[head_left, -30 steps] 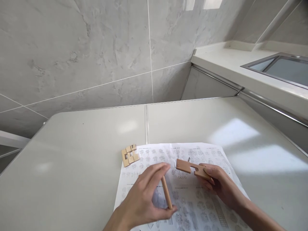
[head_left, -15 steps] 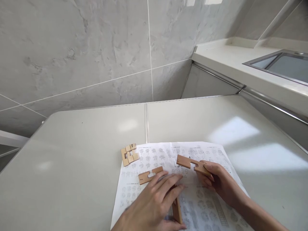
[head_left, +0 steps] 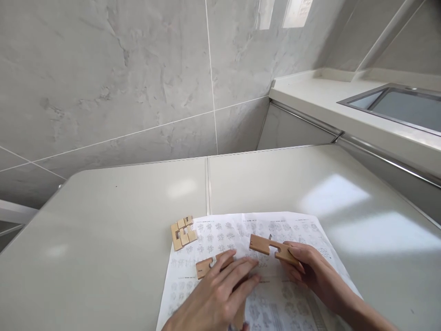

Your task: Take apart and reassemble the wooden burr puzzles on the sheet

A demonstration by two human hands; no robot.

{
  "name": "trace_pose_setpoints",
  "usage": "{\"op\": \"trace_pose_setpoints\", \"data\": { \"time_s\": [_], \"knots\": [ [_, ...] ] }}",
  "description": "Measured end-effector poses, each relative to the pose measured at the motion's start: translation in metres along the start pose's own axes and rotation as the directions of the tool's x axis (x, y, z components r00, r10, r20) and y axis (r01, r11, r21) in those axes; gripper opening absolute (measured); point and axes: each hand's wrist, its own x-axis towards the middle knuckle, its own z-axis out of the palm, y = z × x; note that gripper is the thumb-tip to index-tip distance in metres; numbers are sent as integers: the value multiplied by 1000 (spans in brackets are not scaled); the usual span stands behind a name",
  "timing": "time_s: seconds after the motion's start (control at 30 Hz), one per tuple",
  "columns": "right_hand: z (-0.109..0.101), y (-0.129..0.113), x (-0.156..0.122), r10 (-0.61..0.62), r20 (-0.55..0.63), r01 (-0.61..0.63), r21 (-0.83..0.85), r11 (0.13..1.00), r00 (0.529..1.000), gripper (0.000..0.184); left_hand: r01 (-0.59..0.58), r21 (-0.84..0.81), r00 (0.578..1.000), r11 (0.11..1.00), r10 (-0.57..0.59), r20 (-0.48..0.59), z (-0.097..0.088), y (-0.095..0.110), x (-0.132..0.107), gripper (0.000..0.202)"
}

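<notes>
My right hand [head_left: 306,264] pinches one end of a flat notched wooden puzzle piece [head_left: 260,243], raised over the printed sheet [head_left: 220,234]. Dark marks show at the piece's far end. Low in the view, my left hand [head_left: 223,287] curls over another wooden puzzle piece [head_left: 239,316], mostly hidden beneath the palm, thumb at its lower end. A third notched piece [head_left: 204,268] lies on the paper, partly covered by the left fingers. By the sheet's upper left corner sits a small group of pale wooden blocks [head_left: 179,225], marked "3".
A glossy pale table [head_left: 113,239] carries the sheet, with a seam running to its back edge. Behind it rises a grey tiled wall [head_left: 144,69]. On the right stands a white counter [head_left: 303,87] with an inset sink [head_left: 406,105].
The view has tilted up slightly, so everything sits lower. My left hand has turned its piece further under the palm and covers more of the third piece. My right hand's grip is unchanged.
</notes>
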Motion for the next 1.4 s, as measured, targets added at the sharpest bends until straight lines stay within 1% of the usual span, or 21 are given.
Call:
{"op": "trace_pose_setpoints", "data": {
  "time_s": [0.13,0.27,0.37,0.43,0.5,0.57,0.67,0.73,0.8,0.87,0.97,1.13,1.27,1.33,1.4],
  "knots": [
    [1,-2,-1,6,-13,-6,1,1000,1000,47,45,-12,999,999,-45,12,-6,6,3,85],
    [0,-2,-2,4,-4,-5,-31,1000,1000,47,97,27,994,995,-95,-47,-17,4,1,85],
    [0,-5,-4,13,11,-11,-130,991,1000,50,125,68,988,990,-118,-100,-22,-6,-5,88],
    [2,-11,-6,15,59,-1,-234,972,998,54,158,84,980,984,-146,-132,-23,-12,-8,85],
    [7,-17,-10,7,147,47,-356,933,989,60,198,84,971,977,-184,-150,-23,-17,-10,80],
    [13,-23,-12,-24,219,127,-474,872,975,64,227,71,964,971,-213,-158,-22,-18,-10,74],
    [21,-26,-14,-71,318,259,-602,755,945,63,242,37,958,970,-232,-166,-20,-18,-9,68],
    [23,-25,-14,-78,351,302,-648,699,933,60,250,11,955,968,-245,-165,-20,-18,-8,69],
    [24,-24,-13,-78,342,303,-675,672,936,55,264,-16,952,964,-263,-159,-19,-19,-9,72],
    [24,-22,-12,-80,307,280,-693,664,948,50,270,-41,950,962,-273,-150,-20,-20,-10,76],
    [23,-19,-11,-78,251,235,-690,685,965,38,266,-73,952,961,-274,-135,-21,-20,-10,80],
    [22,-12,-8,-105,191,208,-670,713,976,24,282,-137,951,950,-295,-87,-26,-18,-11,87],
    [23,-6,-7,-156,151,217,-682,698,976,25,280,-222,950,934,-303,-77,-28,-15,-13,103],
    [23,-3,-6,-181,154,237,-692,682,971,27,288,-264,946,920,-316,-72,-29,-12,-12,110],
    [23,0,-6,-216,176,277,-701,658,960,28,300,-289,941,909,-332,-67,-27,-9,-10,111]
  ]
}}
